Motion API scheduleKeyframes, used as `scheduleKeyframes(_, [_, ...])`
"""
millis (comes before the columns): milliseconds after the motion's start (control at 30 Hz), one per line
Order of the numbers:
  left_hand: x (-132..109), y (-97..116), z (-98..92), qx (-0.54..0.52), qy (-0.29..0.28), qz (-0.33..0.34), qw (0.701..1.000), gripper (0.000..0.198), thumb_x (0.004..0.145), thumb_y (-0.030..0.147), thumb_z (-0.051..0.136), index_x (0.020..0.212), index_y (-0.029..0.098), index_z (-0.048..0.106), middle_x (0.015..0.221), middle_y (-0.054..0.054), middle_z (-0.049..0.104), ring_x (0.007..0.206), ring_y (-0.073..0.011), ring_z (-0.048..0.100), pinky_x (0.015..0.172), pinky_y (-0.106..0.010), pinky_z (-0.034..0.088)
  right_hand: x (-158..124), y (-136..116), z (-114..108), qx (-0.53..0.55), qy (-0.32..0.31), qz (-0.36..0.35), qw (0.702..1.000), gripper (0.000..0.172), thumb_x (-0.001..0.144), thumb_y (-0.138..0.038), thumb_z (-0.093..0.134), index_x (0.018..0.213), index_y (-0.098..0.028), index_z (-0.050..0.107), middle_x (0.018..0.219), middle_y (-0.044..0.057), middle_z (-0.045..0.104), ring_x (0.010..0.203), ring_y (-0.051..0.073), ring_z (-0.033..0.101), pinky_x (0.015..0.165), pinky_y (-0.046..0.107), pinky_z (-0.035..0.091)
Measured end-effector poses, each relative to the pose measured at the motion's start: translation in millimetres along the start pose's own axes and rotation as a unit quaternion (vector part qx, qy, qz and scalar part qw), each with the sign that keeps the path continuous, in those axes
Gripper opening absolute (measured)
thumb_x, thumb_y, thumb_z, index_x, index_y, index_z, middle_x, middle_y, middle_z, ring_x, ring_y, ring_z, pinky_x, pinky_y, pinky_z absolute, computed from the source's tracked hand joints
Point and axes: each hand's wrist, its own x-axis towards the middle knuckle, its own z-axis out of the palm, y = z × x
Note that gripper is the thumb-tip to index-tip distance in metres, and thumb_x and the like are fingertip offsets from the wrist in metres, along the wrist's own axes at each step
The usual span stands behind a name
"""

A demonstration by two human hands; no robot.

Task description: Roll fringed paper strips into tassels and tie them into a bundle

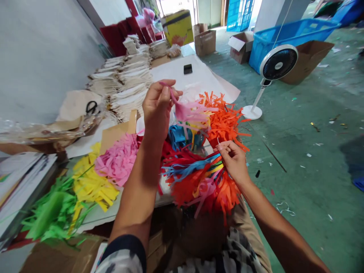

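My left hand (160, 100) is raised over the table and pinches the twisted end of a pink paper tassel (189, 112), whose fringe hangs off to the right. Lower on the right, my right hand (233, 159) is closed on a string (218, 141) at the top of a multicoloured bunch of paper tassels (196, 174). Red, blue, yellow, orange and pink strips fan out from it toward the left and down over my lap. Behind this bunch lies a pile of orange tassels (224, 117). Blue tassels (178, 136) sit between my hands.
Pink (118, 159), yellow (93, 182) and green (51, 212) tassel piles lie left on the table. Stacked pale bundles (127, 83), black scissors (91, 107) and a phone (187, 69) are farther back. A white fan (277, 64), cartons (205, 42) and a blue crate (261, 45) stand on the floor.
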Motion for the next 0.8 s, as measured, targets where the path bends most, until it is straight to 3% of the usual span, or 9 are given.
scheduleKeyframes(100, [-21.7,11.9,9.1,0.051,-0.054,0.003,0.997,0.022,0.100,0.046,0.071,0.104,0.025,0.075,0.084,0.001,0.067,0.069,-0.0101,0.058,0.067,-0.026,0.049,-0.2,-1.5,1.0,-0.003,0.000,0.000,1.000,0.028,0.096,-0.053,0.072,0.092,-0.025,0.071,0.087,0.003,0.076,0.077,0.018,0.068,0.071,0.031,0.051])
scheduleKeyframes(167, [-46.0,9.1,17.8,0.087,-0.129,-0.082,0.984,0.024,0.098,0.045,0.072,0.107,0.024,0.075,0.076,0.002,0.064,0.057,-0.0086,0.049,0.054,-0.025,0.041,-0.4,-2.1,1.3,-0.004,0.000,0.000,1.000,0.027,0.096,-0.052,0.072,0.092,-0.025,0.071,0.086,0.003,0.076,0.075,0.018,0.067,0.069,0.030,0.051])
scheduleKeyframes(233, [-72.5,-1.1,25.8,0.086,-0.182,-0.181,0.963,0.033,0.094,0.044,0.076,0.118,0.023,0.070,0.073,0.004,0.063,0.054,-0.0077,0.047,0.052,-0.023,0.038,-0.6,-2.1,1.3,-0.003,0.001,0.001,1.000,0.027,0.096,-0.051,0.071,0.092,-0.025,0.071,0.086,0.003,0.076,0.076,0.018,0.067,0.069,0.031,0.051])
scheduleKeyframes(300, [-95.2,-14.0,31.7,0.066,-0.191,-0.240,0.949,0.037,0.092,0.045,0.078,0.117,0.021,0.065,0.075,0.004,0.066,0.056,-0.0079,0.051,0.054,-0.021,0.039,-1.0,-1.9,1.1,-0.004,0.003,0.001,1.000,0.026,0.096,-0.051,0.071,0.092,-0.025,0.071,0.088,0.003,0.076,0.076,0.018,0.067,0.070,0.031,0.052])
scheduleKeyframes(433, [-119.9,-30.7,37.8,0.049,-0.179,-0.273,0.944,0.036,0.088,0.049,0.080,0.097,0.019,0.063,0.077,0.002,0.065,0.062,-0.0089,0.056,0.059,-0.021,0.043,-1.5,-3.1,1.6,-0.001,0.002,0.002,1.000,0.027,0.096,-0.052,0.071,0.092,-0.026,0.071,0.088,0.003,0.076,0.077,0.019,0.068,0.072,0.032,0.054])
scheduleKeyframes(800, [-130.4,-32.0,42.5,0.011,-0.196,-0.313,0.929,0.036,0.092,0.053,0.075,0.098,0.020,0.060,0.074,0.003,0.069,0.053,-0.0076,0.052,0.051,-0.020,0.040,-3.0,-7.6,3.2,0.011,0.010,0.007,1.000,0.024,0.095,-0.049,0.074,0.091,-0.025,0.073,0.082,0.002,0.075,0.071,0.017,0.066,0.067,0.030,0.052])
